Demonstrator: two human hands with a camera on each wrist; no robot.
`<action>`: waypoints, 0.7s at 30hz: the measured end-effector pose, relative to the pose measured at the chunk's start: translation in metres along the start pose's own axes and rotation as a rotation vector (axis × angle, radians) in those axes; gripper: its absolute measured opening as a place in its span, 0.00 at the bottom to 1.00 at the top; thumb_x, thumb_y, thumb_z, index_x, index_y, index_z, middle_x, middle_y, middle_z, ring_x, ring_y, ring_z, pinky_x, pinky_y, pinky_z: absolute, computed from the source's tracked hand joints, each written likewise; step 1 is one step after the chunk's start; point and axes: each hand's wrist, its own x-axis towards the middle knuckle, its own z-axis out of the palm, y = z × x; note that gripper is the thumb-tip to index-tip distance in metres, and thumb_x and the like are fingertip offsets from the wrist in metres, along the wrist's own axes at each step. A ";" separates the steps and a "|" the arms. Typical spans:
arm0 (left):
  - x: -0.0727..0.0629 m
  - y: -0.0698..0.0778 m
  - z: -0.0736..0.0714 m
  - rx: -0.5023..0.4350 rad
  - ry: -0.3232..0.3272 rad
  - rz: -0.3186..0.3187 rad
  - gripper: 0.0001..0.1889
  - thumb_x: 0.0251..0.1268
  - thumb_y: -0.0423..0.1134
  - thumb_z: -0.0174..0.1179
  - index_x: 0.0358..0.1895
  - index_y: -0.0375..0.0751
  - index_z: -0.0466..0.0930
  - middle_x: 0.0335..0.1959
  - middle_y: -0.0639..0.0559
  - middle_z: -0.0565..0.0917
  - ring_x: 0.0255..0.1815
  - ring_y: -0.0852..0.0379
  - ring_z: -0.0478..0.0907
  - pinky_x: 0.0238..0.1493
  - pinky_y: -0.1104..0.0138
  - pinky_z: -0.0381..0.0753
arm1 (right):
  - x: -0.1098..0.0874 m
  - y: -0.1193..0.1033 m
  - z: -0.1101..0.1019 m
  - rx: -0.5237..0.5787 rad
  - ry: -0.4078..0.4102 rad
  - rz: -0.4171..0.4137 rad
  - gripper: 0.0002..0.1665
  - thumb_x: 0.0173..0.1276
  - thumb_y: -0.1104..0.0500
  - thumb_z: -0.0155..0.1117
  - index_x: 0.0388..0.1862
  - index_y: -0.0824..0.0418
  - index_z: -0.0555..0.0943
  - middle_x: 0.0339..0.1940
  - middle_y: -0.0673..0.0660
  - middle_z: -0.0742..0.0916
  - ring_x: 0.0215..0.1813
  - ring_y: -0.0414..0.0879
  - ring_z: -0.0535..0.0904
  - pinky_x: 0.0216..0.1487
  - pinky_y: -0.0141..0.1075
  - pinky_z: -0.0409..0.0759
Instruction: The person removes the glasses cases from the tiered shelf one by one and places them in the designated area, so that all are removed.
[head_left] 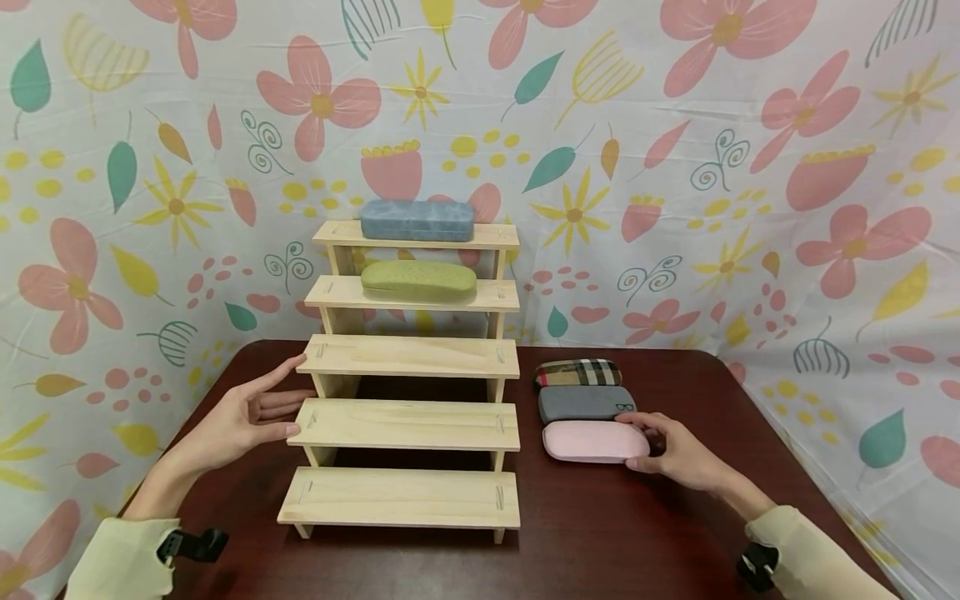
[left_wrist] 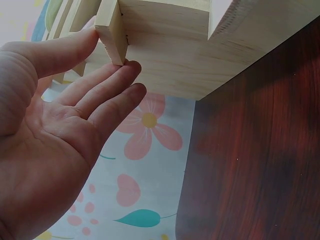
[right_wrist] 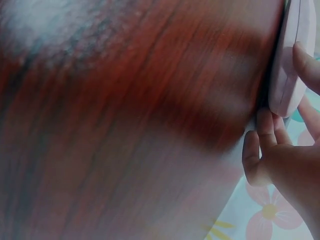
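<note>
A pale wooden stepped display rack stands on the dark table. At its left side my left hand holds the end of a step board, its thumb and fingers on different faces of the board. On the top step sits a blue glasses case, with a green glasses case one step below. My right hand grips the right end of a pink glasses case, thumb in front and fingers behind. Behind that lie a grey glasses case and a plaid glasses case.
The dark red-brown table has rounded back corners. A flower-print cloth hangs behind it and along both sides. The three lower steps carry no cases.
</note>
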 end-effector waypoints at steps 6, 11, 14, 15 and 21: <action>0.000 0.000 -0.001 -0.002 -0.007 -0.001 0.50 0.69 0.23 0.67 0.88 0.43 0.47 0.76 0.59 0.71 0.67 0.62 0.78 0.48 0.57 0.89 | -0.001 0.002 0.000 -0.017 0.007 0.011 0.37 0.64 0.62 0.82 0.70 0.67 0.78 0.59 0.64 0.81 0.48 0.52 0.78 0.47 0.38 0.79; 0.000 -0.001 -0.001 -0.001 -0.009 0.000 0.50 0.69 0.23 0.67 0.88 0.43 0.47 0.76 0.63 0.69 0.67 0.63 0.78 0.48 0.57 0.89 | -0.001 0.003 0.001 -0.018 0.013 0.006 0.37 0.64 0.62 0.82 0.69 0.68 0.78 0.59 0.65 0.81 0.48 0.51 0.78 0.47 0.37 0.80; 0.000 -0.001 0.000 0.001 -0.006 0.002 0.50 0.69 0.23 0.67 0.88 0.43 0.47 0.75 0.61 0.71 0.67 0.62 0.78 0.48 0.57 0.89 | 0.000 0.003 0.001 -0.008 0.017 0.002 0.37 0.63 0.63 0.82 0.69 0.70 0.78 0.60 0.66 0.82 0.49 0.52 0.79 0.47 0.36 0.80; 0.000 0.000 0.000 0.000 -0.006 0.003 0.50 0.69 0.23 0.67 0.88 0.43 0.47 0.75 0.60 0.71 0.67 0.62 0.78 0.48 0.57 0.89 | 0.000 0.002 0.001 -0.004 0.019 0.000 0.37 0.63 0.63 0.82 0.68 0.71 0.78 0.60 0.66 0.82 0.50 0.52 0.79 0.47 0.36 0.81; 0.000 -0.001 -0.001 -0.007 -0.011 0.008 0.50 0.69 0.22 0.67 0.88 0.43 0.46 0.76 0.65 0.69 0.67 0.62 0.78 0.49 0.58 0.89 | 0.001 0.000 0.001 -0.002 0.024 0.019 0.37 0.62 0.64 0.82 0.68 0.72 0.78 0.61 0.67 0.82 0.51 0.55 0.80 0.48 0.37 0.82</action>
